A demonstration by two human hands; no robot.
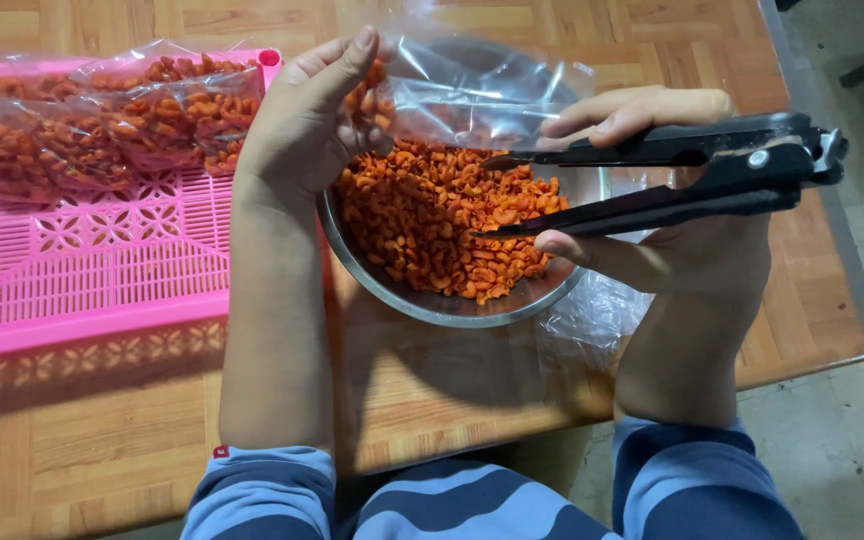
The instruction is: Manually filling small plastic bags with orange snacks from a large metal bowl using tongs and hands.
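My left hand [302, 125] grips the top of a clear plastic bag [472, 90] holding some orange curled snacks, raised over a metal bowl [432, 305]. The bowl is full of the same orange snacks [442, 220]. My right hand [652, 245] holds a black hand-held stapler-like tool [672, 175] with its two long jaws apart, tips pointing left over the bowl near the bag.
A pink plastic lattice tray [92, 260] lies to the left with several filled, clear snack bags [102, 120] at its far end. More empty clear bags [592, 315] lie under the bowl's right side. The wooden table's edge [852, 300] runs on the right.
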